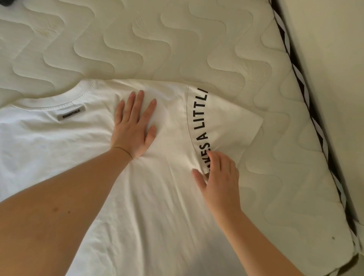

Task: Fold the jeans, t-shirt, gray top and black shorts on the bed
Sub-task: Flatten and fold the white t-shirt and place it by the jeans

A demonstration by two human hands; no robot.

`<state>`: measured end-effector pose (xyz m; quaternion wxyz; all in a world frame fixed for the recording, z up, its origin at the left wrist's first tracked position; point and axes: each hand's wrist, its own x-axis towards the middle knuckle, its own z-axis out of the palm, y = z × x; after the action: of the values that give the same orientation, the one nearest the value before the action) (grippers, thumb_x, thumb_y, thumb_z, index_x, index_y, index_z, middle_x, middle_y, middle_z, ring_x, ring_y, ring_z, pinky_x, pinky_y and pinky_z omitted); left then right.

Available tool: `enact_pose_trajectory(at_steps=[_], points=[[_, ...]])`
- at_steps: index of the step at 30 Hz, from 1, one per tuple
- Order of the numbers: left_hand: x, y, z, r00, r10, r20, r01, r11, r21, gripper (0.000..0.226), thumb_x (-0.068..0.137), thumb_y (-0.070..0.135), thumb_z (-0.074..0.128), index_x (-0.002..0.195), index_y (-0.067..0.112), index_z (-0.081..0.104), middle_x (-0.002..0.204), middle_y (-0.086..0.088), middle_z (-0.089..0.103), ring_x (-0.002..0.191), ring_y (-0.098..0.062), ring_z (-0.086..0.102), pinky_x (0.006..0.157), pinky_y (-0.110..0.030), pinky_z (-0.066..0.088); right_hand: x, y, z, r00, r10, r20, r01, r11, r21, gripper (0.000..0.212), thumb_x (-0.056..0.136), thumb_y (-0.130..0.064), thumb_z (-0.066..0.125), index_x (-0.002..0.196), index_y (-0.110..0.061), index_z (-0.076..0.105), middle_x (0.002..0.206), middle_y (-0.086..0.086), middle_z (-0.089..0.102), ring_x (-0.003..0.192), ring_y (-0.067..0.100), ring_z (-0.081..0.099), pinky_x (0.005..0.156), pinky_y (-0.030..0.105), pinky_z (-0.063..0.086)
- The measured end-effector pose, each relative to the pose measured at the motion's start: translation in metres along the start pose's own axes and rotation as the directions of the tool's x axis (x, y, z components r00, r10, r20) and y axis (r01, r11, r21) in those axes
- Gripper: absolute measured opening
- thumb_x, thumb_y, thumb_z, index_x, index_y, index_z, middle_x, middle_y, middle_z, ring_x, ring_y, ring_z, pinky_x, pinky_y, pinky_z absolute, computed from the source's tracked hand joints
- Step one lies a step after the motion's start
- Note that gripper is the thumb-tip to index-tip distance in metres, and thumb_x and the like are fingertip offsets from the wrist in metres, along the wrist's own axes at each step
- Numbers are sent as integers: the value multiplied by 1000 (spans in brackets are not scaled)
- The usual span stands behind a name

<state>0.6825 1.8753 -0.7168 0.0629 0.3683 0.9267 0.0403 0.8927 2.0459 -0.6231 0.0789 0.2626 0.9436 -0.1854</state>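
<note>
My left hand [134,126] lies flat, palm down, near the centre of the frame, fingers straight and slightly spread, pressing on the white t-shirt [149,197]. Its bare forearm runs from the lower left corner up to the wrist. My right hand [218,177] sits lower and to the right of it, fingers bent, with the fingertips touching the cloth at the sleeve seam; I cannot tell whether they pinch the fabric or only rest on it, as that hand is a little blurred. Its forearm enters from the bottom edge, right of centre.

The t-shirt is spread on the mattress [137,39] and fills the left and lower middle of the frame. Its ribbed collar is at the upper left of the shirt, with a small gray label [71,114] just below it. The sleeve [226,122] points to the right, and black capital letters [203,120] curve along its seam. The cloth shows soft wrinkles around both hands.

The cream mattress, quilted in wavy lines, is bare across the whole top of the frame and down the right of the sleeve. Its edge, trimmed with a black and white band [307,94], runs diagonally down the right side, with a pale surface beyond it. A small dark thing [7,2] peeks in at the upper left corner.
</note>
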Motion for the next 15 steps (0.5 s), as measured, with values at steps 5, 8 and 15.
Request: enact_pose_trajectory(at_steps=[5, 8, 15], points=[[1, -1, -1, 1000, -6, -2, 6, 1000, -6, 66, 98, 50, 23, 158, 27, 10, 165, -12, 3, 153, -30, 1, 122, -51, 3, 10, -7, 7, 995, 103, 1, -102, 976, 191, 23, 84, -17, 75, 103, -7, 64, 93, 6, 60, 84, 29, 56, 78, 40, 46], [-1, 2, -8, 999, -30, 29, 29, 999, 20, 66, 98, 53, 22, 158, 27, 9, 166, -10, 1, 153, -27, 0, 123, -50, 3, 3, -12, 2, 994, 108, 33, -112, 984, 140, 27, 88, -17, 70, 113, -10, 62, 105, 7, 60, 96, 30, 55, 86, 38, 43], [19, -8, -58, 926, -28, 377, 149, 944, -296, 66, 101, 44, 37, 157, 34, 4, 165, 4, -15, 150, -12, -16, 120, -37, -10, -34, -55, -24, 997, 12, -76, -2, 993, 122, 44, 89, -15, 63, 132, -11, 55, 125, 5, 58, 120, 26, 51, 102, 37, 37]])
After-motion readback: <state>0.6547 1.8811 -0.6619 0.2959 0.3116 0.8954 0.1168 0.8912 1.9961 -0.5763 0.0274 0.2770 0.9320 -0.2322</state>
